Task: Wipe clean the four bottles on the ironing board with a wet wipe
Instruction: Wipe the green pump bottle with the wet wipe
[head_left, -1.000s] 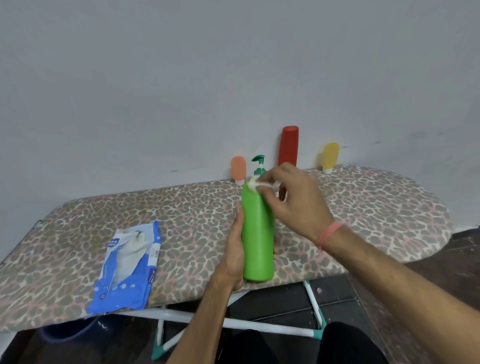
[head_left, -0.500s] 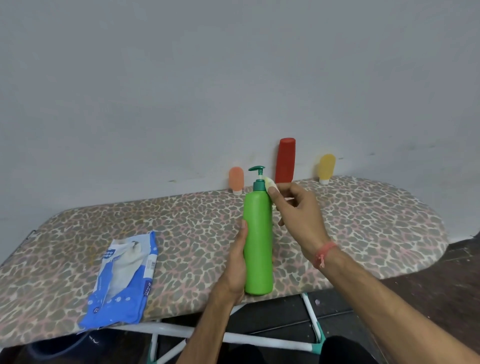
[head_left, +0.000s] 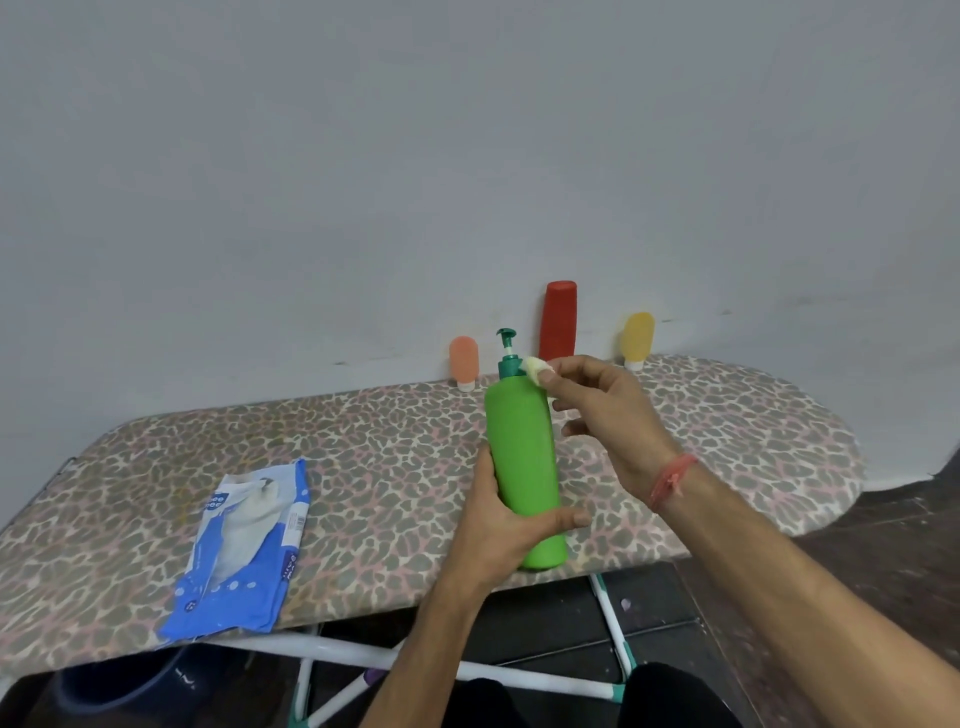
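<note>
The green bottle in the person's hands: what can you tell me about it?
The green bottle is tall, smooth, plastic-looking, with a darker teal pump top. It is held nearly upright over the ironing board's near edge. The left hand grips its lower body; the right hand pinches a wadded wet wipe against its shoulder beside the pump collar.

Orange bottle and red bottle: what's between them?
In the head view, the green pump bottle's teal pump top shows between the orange bottle and red bottle, held nearer the camera.

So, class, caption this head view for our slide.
Left hand grips green bottle; right hand pinches wipe at its collar.
</note>
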